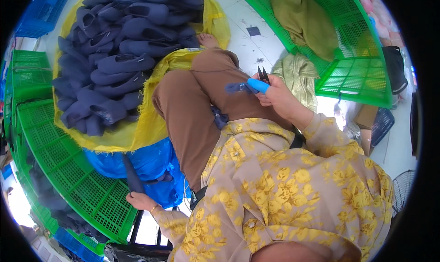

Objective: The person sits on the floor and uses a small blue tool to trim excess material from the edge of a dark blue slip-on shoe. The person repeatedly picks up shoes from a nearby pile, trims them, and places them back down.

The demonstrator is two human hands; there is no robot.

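My left hand is low on the left with its fingers closed round the end of a navy fabric slipper. The slipper hangs over a blue plastic bag beside a green basket. Above my right thigh, my right hand grips small black thread snips, blades pointing away from me. A blue cover wraps the thumb of that hand. Next to it, a small dark blue scrap lies against my brown trousers; whether the fingers touch it I cannot tell.
A large heap of navy slippers fills an open yellow sack at the front left. Green plastic baskets stand along the left. Another green basket at the far right holds olive cloth. Cardboard boxes sit at the right.
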